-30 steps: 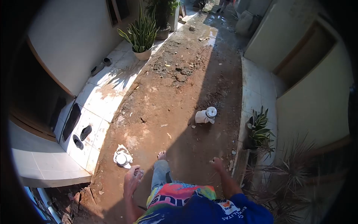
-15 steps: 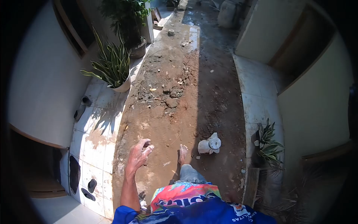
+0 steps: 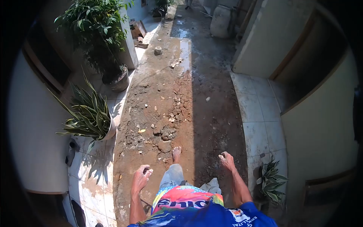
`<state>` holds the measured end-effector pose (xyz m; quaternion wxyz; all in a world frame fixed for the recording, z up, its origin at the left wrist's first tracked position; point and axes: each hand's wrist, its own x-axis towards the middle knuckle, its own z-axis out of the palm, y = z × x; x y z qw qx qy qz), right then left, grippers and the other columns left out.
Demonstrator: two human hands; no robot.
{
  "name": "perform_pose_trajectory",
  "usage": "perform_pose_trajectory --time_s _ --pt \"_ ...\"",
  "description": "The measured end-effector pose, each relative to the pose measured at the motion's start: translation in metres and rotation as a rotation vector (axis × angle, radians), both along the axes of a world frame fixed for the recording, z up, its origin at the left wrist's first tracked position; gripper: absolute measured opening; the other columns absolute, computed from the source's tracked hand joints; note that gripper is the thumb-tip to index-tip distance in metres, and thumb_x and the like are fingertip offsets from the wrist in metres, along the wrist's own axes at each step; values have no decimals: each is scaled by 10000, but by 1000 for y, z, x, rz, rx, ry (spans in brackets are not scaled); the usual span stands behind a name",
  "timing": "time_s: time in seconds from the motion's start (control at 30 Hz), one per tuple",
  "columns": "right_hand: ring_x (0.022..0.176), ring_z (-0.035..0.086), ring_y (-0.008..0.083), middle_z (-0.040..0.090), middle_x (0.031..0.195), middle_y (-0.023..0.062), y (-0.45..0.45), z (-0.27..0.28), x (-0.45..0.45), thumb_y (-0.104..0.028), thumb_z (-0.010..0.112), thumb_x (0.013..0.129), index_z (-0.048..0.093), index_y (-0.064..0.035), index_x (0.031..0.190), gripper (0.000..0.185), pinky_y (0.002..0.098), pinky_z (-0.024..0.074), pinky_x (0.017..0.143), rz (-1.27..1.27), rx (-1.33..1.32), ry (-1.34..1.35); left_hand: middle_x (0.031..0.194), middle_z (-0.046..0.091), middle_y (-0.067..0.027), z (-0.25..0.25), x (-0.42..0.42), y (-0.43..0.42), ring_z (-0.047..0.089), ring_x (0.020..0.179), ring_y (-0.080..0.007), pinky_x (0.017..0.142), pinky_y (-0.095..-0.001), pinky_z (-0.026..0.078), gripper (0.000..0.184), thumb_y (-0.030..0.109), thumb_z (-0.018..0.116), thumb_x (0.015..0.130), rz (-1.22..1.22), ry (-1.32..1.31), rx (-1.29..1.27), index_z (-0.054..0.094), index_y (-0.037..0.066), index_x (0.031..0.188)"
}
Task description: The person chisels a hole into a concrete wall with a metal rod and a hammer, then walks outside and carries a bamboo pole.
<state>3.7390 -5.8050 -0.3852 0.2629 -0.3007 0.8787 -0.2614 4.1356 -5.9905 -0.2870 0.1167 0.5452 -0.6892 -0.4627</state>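
Note:
My left hand [image 3: 141,178] hangs over the dirt path on the left, fingers loosely bent and thumb apart, with nothing seen in it. Pale dust coats its fingers. On the right, my right hand [image 3: 227,161] is held out above the shaded dirt, its dusty fingers curled in and nothing visible in them. Neither hand touches anything. My bare foot [image 3: 176,154] is forward on the reddish soil. Beside my right leg lies a whitish, lumpy object [image 3: 212,186], partly hidden by my shirt; its kind is unclear.
Ahead runs a dirt path [image 3: 162,85] with loose stones and clods [image 3: 165,146], and a puddle [image 3: 185,51]. Tiled ledges [image 3: 258,104] border it. On the left stand a potted snake plant [image 3: 89,117] and a potted bush [image 3: 119,77]. A large pale container [image 3: 221,22] stands farther off.
I have moved forward along the path; plants and stones are closer. My right hand has come into view. The whitish object has dropped back beside my leg. My left hand's fingers are more bent.

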Motion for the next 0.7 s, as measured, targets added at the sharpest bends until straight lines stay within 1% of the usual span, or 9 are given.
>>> perform_pose_trajectory --time_s 0.1,0.2,0.23,0.33,0.37,0.47,0.53,0.6,0.7 --pt "849 608 372 628 854 226 -45 -19 -47 -273 597 811 611 3 911 295 405 467 727 -62 85 23 865 646 -181 -17 -76 -102 634 806 -268 716 -342 483 328 237 617 800 -80 57 -68 586 0 1024" --pt "829 619 368 631 830 227 -19 -75 -79 -288 622 775 630 -5 864 297 411 485 698 -94 331 -60 885 646 -187 -5 -156 -183 634 824 -282 718 -358 485 329 248 617 803 -167 10 -63 584 17 1035" --pt "829 619 368 631 830 227 -2 -85 -86 -288 622 775 630 -5 864 297 411 485 698 -100 347 -77 885 644 -186 3 -186 -210 633 826 -288 721 -362 484 331 251 617 802 -237 44 -84 582 21 1038" --pt "686 637 301 641 735 177 26 -118 -101 -292 638 740 642 -7 796 291 398 490 614 -345 588 -152 887 638 -183 24 -279 -285 626 829 -310 728 -378 480 345 269 603 810 -431 127 -96 568 26 1052" --pt "678 635 299 640 730 175 33 -118 -100 -291 639 739 641 -7 791 289 398 489 610 -406 628 -174 887 638 -183 29 -314 -307 626 829 -310 728 -378 480 345 269 603 810 -443 116 -98 568 26 1052" --pt "652 630 293 638 714 172 45 -120 -97 -289 643 734 641 -7 775 284 399 487 597 -494 655 -267 896 633 -182 32 -406 -357 619 837 -322 733 -386 475 354 287 587 820 -576 89 -157 555 30 1061" --pt "635 627 289 636 704 169 29 -130 -114 -288 645 731 640 -8 764 282 399 485 589 -500 665 -299 906 644 -177 16 -460 -385 632 849 -279 734 -358 485 351 276 571 851 -664 126 -131 541 10 1078" --pt "617 623 285 634 694 167 -1 -139 -156 -286 647 728 640 -8 754 279 399 483 581 -496 645 -316 918 643 -177 6 -512 -413 633 857 -276 739 -353 486 354 278 569 853 -687 96 -159 539 9 1082" --pt "592 618 278 631 679 163 -94 -127 -258 -284 651 724 639 -9 738 276 400 481 568 -469 480 -313 929 645 -176 8 -557 -441 633 850 -258 739 -349 488 348 264 579 848 -643 -26 -9 543 3 1076"
